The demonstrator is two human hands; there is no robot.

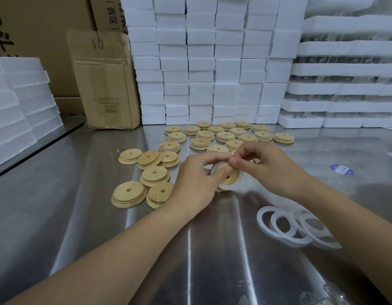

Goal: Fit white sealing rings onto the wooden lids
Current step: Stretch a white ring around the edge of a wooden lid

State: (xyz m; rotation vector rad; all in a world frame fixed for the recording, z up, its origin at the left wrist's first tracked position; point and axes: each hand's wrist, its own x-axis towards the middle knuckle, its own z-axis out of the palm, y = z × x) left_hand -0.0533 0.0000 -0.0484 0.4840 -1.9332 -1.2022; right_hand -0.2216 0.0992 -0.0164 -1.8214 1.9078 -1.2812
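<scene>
My left hand (194, 180) grips a round wooden lid (226, 175) held on edge above the steel table, thumb pressed on its face. A white sealing ring (234, 183) sits partly around that lid. My right hand (260, 165) pinches the ring at the lid's upper rim. Several bare wooden lids (129, 194) lie to the left of my hands. Behind them, several lids with white rings (223, 135) lie in rows. Loose white rings (287, 227) lie in an overlapping pile at the lower right.
The steel table (80, 216) carries stacked white foam blocks (212, 62) along the back, a cardboard box (107, 80) at back left and more foam (19, 102) at the left. A blue oval sticker (342, 169) lies on the right. Clear plastic (318, 296) lies at the bottom right.
</scene>
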